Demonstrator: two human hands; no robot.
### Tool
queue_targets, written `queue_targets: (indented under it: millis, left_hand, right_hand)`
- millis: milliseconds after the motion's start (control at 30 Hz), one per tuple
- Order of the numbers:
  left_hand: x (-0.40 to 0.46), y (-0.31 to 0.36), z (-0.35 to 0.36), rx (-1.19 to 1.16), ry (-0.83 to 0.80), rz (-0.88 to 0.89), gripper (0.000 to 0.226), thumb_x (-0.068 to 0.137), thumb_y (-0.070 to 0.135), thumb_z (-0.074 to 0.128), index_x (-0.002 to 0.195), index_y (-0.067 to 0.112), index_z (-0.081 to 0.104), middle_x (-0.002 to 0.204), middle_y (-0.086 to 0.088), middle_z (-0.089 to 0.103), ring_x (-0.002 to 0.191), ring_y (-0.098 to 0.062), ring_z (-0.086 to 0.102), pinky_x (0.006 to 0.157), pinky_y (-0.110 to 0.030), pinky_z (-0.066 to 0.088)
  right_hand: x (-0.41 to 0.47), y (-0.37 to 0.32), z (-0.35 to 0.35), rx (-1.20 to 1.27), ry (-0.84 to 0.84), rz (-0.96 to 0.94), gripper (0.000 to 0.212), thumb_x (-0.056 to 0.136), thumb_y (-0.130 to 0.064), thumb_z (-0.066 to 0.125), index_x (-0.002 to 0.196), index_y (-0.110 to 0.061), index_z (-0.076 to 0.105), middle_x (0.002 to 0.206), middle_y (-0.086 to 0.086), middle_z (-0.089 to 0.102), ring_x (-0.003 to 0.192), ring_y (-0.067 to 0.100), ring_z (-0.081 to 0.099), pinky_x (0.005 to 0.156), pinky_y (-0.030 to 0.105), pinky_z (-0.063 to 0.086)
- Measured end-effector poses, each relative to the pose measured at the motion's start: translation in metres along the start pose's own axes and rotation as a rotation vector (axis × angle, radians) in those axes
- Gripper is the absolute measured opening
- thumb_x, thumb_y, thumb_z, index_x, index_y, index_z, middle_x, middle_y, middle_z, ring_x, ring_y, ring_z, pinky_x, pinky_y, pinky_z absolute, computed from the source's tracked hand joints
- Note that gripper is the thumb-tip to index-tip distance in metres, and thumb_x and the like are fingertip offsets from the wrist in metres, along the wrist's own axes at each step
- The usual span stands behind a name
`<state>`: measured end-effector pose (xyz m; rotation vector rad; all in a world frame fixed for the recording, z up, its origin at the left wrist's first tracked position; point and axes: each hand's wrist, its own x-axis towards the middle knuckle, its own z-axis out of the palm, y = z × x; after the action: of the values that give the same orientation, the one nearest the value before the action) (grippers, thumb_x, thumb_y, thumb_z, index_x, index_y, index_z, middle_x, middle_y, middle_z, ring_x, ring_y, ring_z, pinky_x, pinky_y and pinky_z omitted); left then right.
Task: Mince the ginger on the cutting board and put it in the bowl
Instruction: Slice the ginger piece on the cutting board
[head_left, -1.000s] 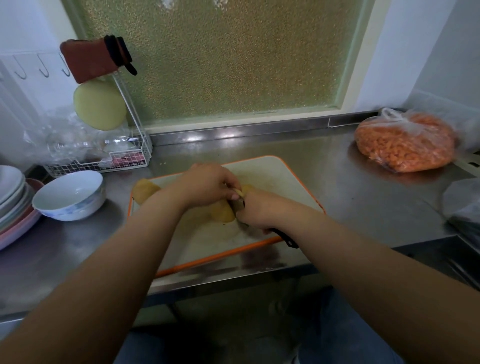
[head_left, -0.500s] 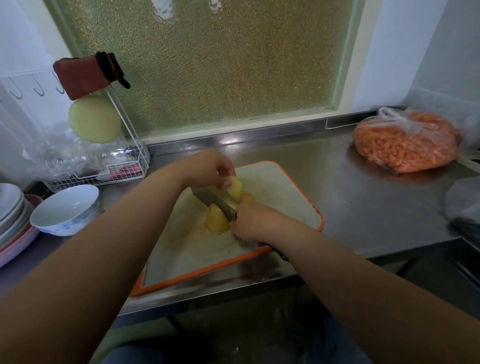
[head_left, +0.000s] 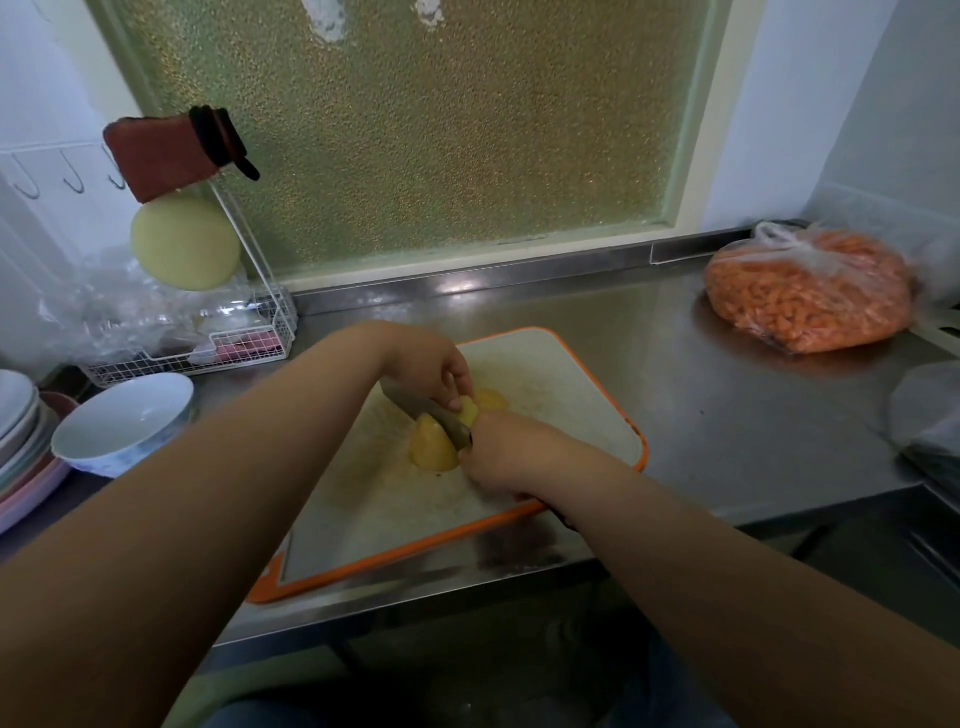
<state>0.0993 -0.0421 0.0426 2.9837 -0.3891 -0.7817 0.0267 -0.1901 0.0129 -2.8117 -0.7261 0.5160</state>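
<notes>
2 hands work on the cutting board (head_left: 545, 374): the right hand (head_left: 511, 454) grips the knife (head_left: 431, 418), the left hand (head_left: 434, 366) pinches the ginger (head_left: 467, 413) right beside the blade, so a slip could nick a fingertip. Farther left, the bowl (head_left: 122, 423) waits. Since 0.5 s ago, the blade sits slightly lower.

The orange-rimmed white cutting board (head_left: 545, 379) is lying on the steel bench (head_left: 727, 426), carrying the yellow ginger pieces (head_left: 434, 449). The white ceramic bowl (head_left: 122, 421) is sitting left of it, before the white wire rack (head_left: 208, 353). The clear plastic bag of orange pieces (head_left: 808, 291) is resting far right, behind the board.
</notes>
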Motion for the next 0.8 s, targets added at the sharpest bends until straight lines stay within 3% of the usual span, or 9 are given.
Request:
queue_targets:
  millis: [67,167,300,433,533,633,700,733,800]
  left_hand:
    - [-0.004,-0.001,-0.002,-0.048,0.031,0.01,0.033,0.086,0.035,0.069,0.118,0.028,0.065,0.106,0.01,0.065,0.099,-0.01,0.059,0.094,-0.027,0.043]
    - [-0.006,-0.001,-0.01,-0.01,0.0,-0.035,0.036,0.079,0.035,0.077,0.112,0.026,0.067,0.099,0.01,0.065,0.095,-0.012,0.062,0.09,-0.028,0.048]
    - [0.001,0.008,-0.012,0.05,-0.109,-0.093,0.042,0.074,0.023,0.083,0.108,0.025,0.059,0.103,-0.006,0.07,0.089,-0.03,0.07,0.073,-0.032,0.058]
    - [0.004,0.015,-0.008,0.116,-0.094,-0.065,0.043,0.075,0.017,0.081,0.107,0.027,0.053,0.103,-0.008,0.068,0.086,-0.031,0.07,0.069,-0.033,0.056]
    - [0.003,0.015,-0.006,0.083,0.052,-0.015,0.036,0.076,0.022,0.081,0.102,0.026,0.056,0.098,-0.001,0.067,0.079,-0.024,0.068,0.069,-0.032,0.053]
    - [0.002,0.019,0.002,0.047,0.168,0.032,0.019,0.081,0.021,0.075,0.093,0.025,0.059,0.096,0.004,0.067,0.072,-0.015,0.067,0.066,-0.026,0.048]
    - [-0.001,0.02,0.006,0.029,0.253,0.06,0.01,0.084,0.023,0.07,0.092,0.025,0.063,0.096,0.007,0.067,0.079,-0.013,0.063,0.067,-0.025,0.043]
    - [-0.005,0.019,0.008,-0.023,0.364,0.075,0.007,0.086,0.024,0.068,0.093,0.024,0.065,0.096,0.007,0.066,0.083,-0.013,0.061,0.069,-0.026,0.042]
    - [-0.016,0.013,0.017,-0.209,0.776,0.086,0.006,0.09,0.024,0.063,0.094,0.021,0.066,0.094,0.007,0.063,0.083,-0.012,0.057,0.071,-0.027,0.042]
  right_hand:
    - [0.003,0.001,0.0,-0.013,-0.021,0.003,0.027,0.093,-0.01,0.055,0.118,-0.001,0.058,0.114,0.015,0.064,0.099,0.03,0.064,0.071,0.029,0.047]
    - [0.004,-0.002,0.0,-0.037,-0.029,-0.007,0.027,0.094,-0.011,0.053,0.119,-0.002,0.057,0.116,0.015,0.062,0.103,0.03,0.062,0.079,0.032,0.05]
    - [0.004,-0.005,0.004,-0.028,-0.014,-0.019,0.03,0.096,-0.015,0.05,0.123,-0.004,0.053,0.121,0.015,0.059,0.11,0.032,0.058,0.087,0.037,0.048]
    - [0.003,-0.005,0.003,-0.007,-0.012,-0.018,0.029,0.096,-0.015,0.049,0.123,-0.004,0.053,0.122,0.015,0.058,0.111,0.033,0.057,0.087,0.036,0.047]
    - [0.003,-0.004,0.0,-0.025,-0.046,0.001,0.029,0.097,-0.014,0.049,0.123,-0.002,0.053,0.118,0.015,0.061,0.103,0.031,0.062,0.079,0.033,0.049]
    - [0.003,-0.002,-0.003,-0.067,-0.06,-0.017,0.024,0.097,-0.011,0.047,0.115,0.0,0.058,0.11,0.016,0.065,0.07,0.024,0.062,0.056,0.028,0.046]
    - [0.003,0.0,-0.004,-0.065,-0.042,-0.031,0.023,0.097,-0.01,0.045,0.113,0.0,0.059,0.109,0.015,0.065,0.075,0.026,0.062,0.052,0.027,0.041]
    - [0.004,0.001,-0.004,-0.062,-0.035,-0.032,0.022,0.096,-0.01,0.046,0.112,-0.002,0.059,0.107,0.014,0.064,0.079,0.028,0.062,0.054,0.028,0.042]
    - [0.009,0.003,-0.001,-0.023,-0.006,-0.001,0.016,0.092,-0.012,0.053,0.106,-0.006,0.058,0.097,0.012,0.063,0.073,0.027,0.057,0.055,0.028,0.044]
